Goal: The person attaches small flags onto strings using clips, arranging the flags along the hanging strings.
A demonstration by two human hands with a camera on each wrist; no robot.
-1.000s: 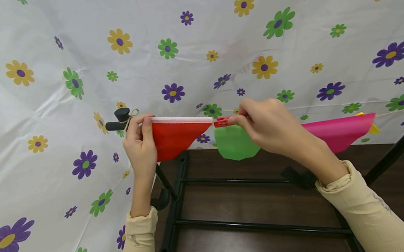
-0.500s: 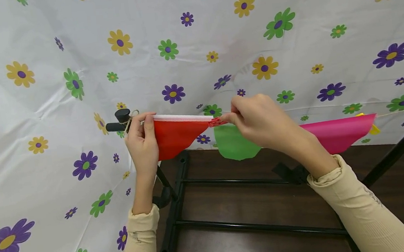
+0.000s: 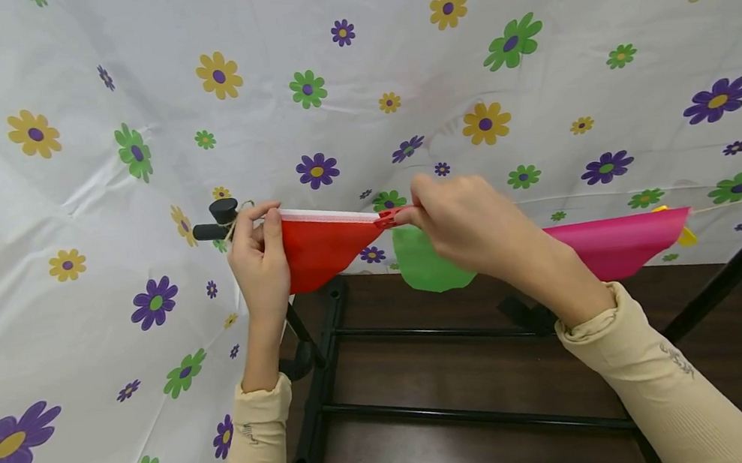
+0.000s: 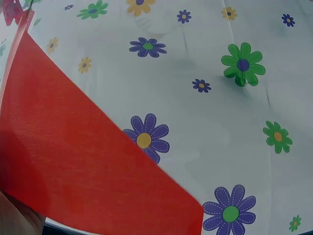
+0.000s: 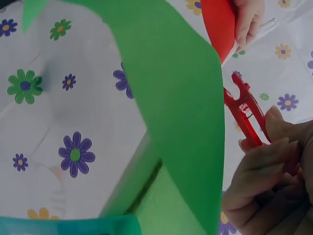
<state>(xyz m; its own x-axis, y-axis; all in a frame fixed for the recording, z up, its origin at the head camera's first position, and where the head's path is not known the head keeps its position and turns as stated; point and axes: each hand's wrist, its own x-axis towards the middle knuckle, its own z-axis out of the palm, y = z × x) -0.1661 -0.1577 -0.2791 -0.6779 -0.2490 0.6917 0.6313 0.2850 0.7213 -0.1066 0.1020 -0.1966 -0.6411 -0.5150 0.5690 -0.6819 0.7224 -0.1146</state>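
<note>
My left hand pinches the upper left corner of a red pennant between thumb and fingers, close to the string's tied end. The pennant hangs with its white top band along the string. At its upper right corner is a red clothespin, its handles pinched between the thumb and fingers of my right hand. In the right wrist view, the tips of the clothespin stand spread apart near the red pennant. A green pennant hangs just below my right hand, partly covered by it.
A pink pennant hangs further right, with a yellow piece behind it. The string is tied to a black post with a knob at left and a black pole at right. A flower-printed sheet hangs behind.
My right hand has moved left with the clothespin, bringing it from beside the red pennant's right corner to over that corner. My left hand has stayed nearly still.
</note>
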